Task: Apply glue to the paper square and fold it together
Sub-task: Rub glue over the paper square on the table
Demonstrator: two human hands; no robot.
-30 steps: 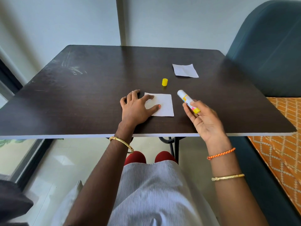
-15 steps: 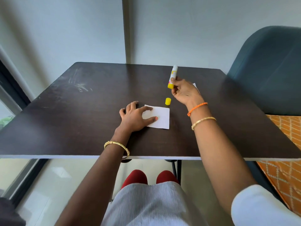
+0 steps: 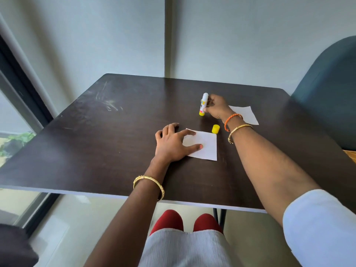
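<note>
Nearest, the left hand point(image 3: 171, 143) lies flat on the dark table point(image 3: 96, 151), fingers spread and straight, with thumb and forefinger pressing the near-left part of the white paper square point(image 3: 204, 145) to pin it in place. The square lies flat and unfolded; whether glue is already on it cannot be told. Just beyond its far right corner stands the yellow cap point(image 3: 215, 129), apart from the sheet. Farther out, the right hand point(image 3: 216, 107) curls its fingers around an uncapped glue stick point(image 3: 203, 104), held upright with its yellow base at or just above the tabletop, well away from the square. A second white paper sheet point(image 3: 247, 114) lies behind that wrist. The gluing step looks to be in hand or just over. If glue is on, the next move calls for freeing the right hand and lifting one edge over onto the other.
</note>
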